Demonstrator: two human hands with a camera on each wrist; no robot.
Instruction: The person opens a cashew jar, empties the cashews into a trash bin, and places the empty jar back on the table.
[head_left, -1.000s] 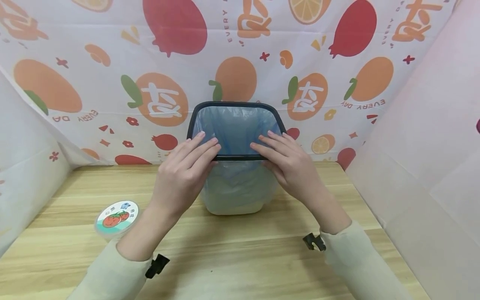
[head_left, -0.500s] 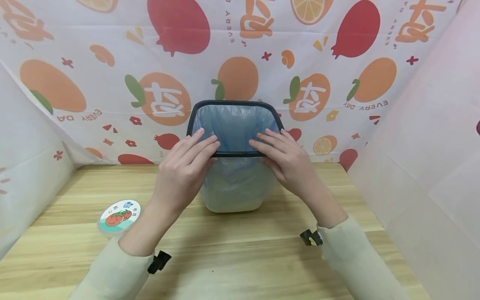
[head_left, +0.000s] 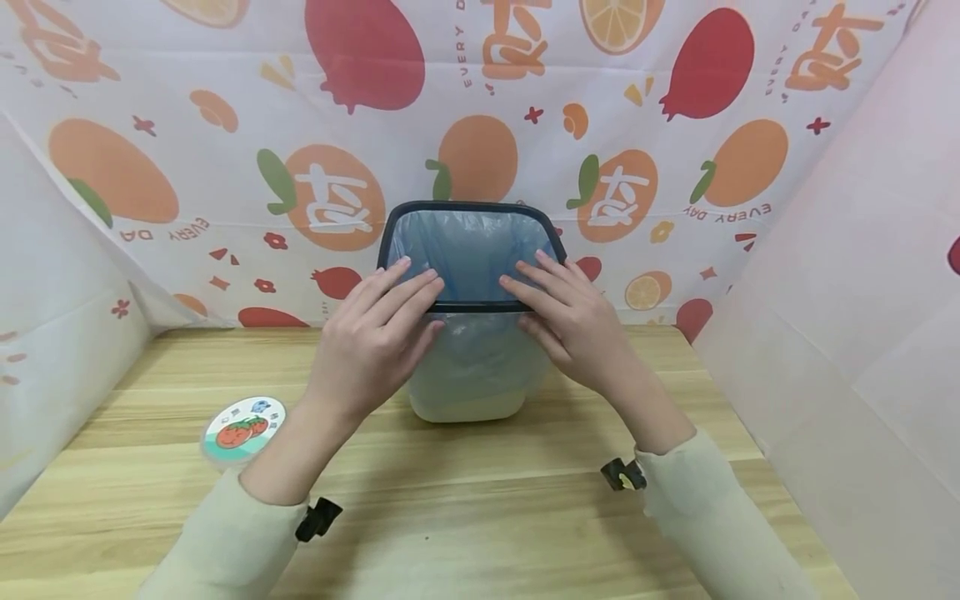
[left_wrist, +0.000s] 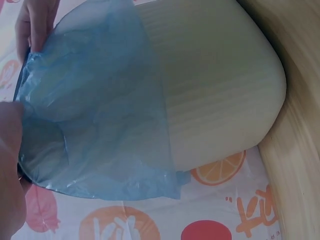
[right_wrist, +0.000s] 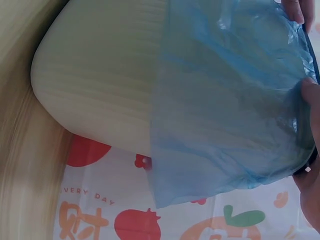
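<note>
Presently, left hand (head_left: 375, 337) and right hand (head_left: 573, 321) rest straight fingers on the dark rim (head_left: 471, 307); uneven pressure risks the blue liner (head_left: 468, 250) slipping or the bin (head_left: 467, 392) tipping.

Left hand (head_left: 371, 333) and right hand (head_left: 570, 321) side by side, fingers extended forward, forearms angled inward

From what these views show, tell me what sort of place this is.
Probably a small staged tabletop booth rather than a lived-in room: a fruit-printed cloth backdrop hangs behind a wooden table, with plain white sheets closing the sides. On the table stand only a small bin with a blue liner and a round lidded tub.
</note>
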